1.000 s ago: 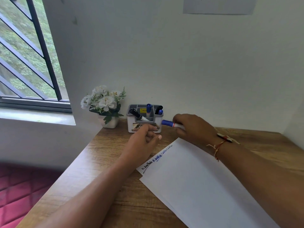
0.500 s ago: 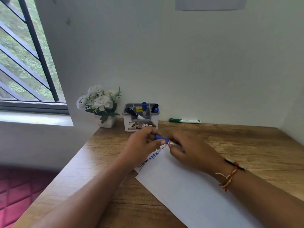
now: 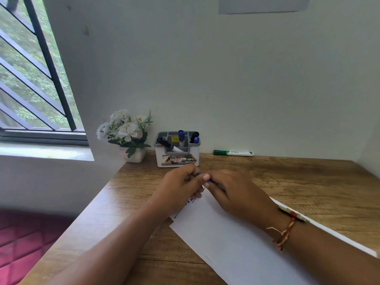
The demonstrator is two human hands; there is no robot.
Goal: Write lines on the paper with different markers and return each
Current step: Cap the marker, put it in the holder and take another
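- While the left hand (image 3: 181, 182) and right hand (image 3: 232, 192) met just in front of the holder (image 3: 177, 159), a blue marker (image 3: 199, 175) was held between them, with only a short blue stretch of it showing.
- Left-hand fingers were curled round one end of the blue marker, the thumb pressed on top; the right hand gripped the other end, its fingers folded over the barrel and hiding it.
- Both hands were above the far corner of the paper (image 3: 236, 243), which lay slanted on the wooden desk (image 3: 308, 182) under the right forearm.
- Some blue writing (image 3: 190, 201) showed on the paper's corner beneath the left hand; it was too small to read.
- A red and white thread (image 3: 285, 233) was tied round the right wrist.
- At the back of the desk, the holder stood close to the wall and held a leaning black marker (image 3: 165, 143), an upright blue-capped marker (image 3: 181, 135) and two more caps at its right side, one black and one blue.
- A green marker (image 3: 233, 153) lay flat along the wall, to the right of the holder and apart from it.
- White flowers in a small white pot (image 3: 127, 132) stood just left of the holder, beside a barred window (image 3: 30, 79).
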